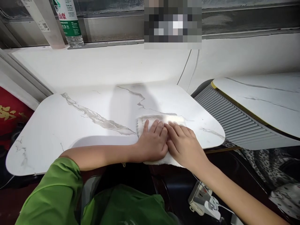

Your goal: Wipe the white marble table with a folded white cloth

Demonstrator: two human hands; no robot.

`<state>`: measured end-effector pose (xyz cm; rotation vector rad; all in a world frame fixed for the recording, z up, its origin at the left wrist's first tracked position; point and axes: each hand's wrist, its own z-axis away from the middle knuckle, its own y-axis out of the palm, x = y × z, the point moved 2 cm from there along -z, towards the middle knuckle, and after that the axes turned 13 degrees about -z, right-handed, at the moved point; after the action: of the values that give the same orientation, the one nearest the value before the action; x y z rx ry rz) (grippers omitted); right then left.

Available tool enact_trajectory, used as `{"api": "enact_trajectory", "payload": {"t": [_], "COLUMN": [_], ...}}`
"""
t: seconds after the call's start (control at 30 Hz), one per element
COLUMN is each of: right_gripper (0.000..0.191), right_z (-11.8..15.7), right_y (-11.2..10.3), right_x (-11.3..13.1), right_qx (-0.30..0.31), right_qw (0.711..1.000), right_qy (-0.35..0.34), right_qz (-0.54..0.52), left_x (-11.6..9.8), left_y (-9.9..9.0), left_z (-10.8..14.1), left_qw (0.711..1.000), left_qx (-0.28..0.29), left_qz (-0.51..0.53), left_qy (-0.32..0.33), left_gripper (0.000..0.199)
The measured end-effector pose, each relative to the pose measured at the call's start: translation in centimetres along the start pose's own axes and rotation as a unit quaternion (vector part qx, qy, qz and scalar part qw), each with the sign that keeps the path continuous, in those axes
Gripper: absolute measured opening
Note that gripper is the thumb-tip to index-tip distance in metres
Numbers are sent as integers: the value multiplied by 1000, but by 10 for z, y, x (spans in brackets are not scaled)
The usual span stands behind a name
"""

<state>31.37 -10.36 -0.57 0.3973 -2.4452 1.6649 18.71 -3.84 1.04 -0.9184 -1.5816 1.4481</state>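
A white fluffy cloth (175, 118) lies on the white marble-patterned tabletop (82, 125), near its front edge on the right side. Its lower part hangs over that edge. My left hand (153, 140) rests palm down on the cloth, fingers stretched forward and a little apart. Beside it, touching it near the thumb, my right hand (185, 140) also lies on the cloth with its fingers extended. Both palms hide the middle of the cloth.
A water bottle (71, 28) and a tall translucent bottle (45, 23) stand on the sill behind. A second marble-patterned table (262, 97) with a ribbed side is at right. Below hang cables and a power strip (200, 195). A blurred patch covers the top centre.
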Motion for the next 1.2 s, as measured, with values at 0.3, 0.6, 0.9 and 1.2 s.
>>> {"api": "enact_trajectory", "payload": {"t": [0.3, 0.6, 0.9, 1.2], "right_gripper": [47, 39, 42, 51], "right_z": [-71, -196, -224, -178], "right_y": [27, 59, 73, 67], "right_x": [-41, -69, -83, -57], "right_qx": [-20, -2, -23, -18], "right_qw": [997, 998, 996, 998], "right_qy": [-12, 54, 68, 7], "right_qz": [-69, -30, -50, -58], "left_x": [45, 146, 172, 140], "left_y": [8, 22, 28, 23], "left_z": [-50, -135, -154, -103], "left_qw": [998, 995, 995, 994], "left_qx": [7, -1, -10, -7], "left_qz": [22, 25, 39, 30], "left_qy": [-53, -95, -96, -107], "left_gripper": [54, 54, 55, 55]}}
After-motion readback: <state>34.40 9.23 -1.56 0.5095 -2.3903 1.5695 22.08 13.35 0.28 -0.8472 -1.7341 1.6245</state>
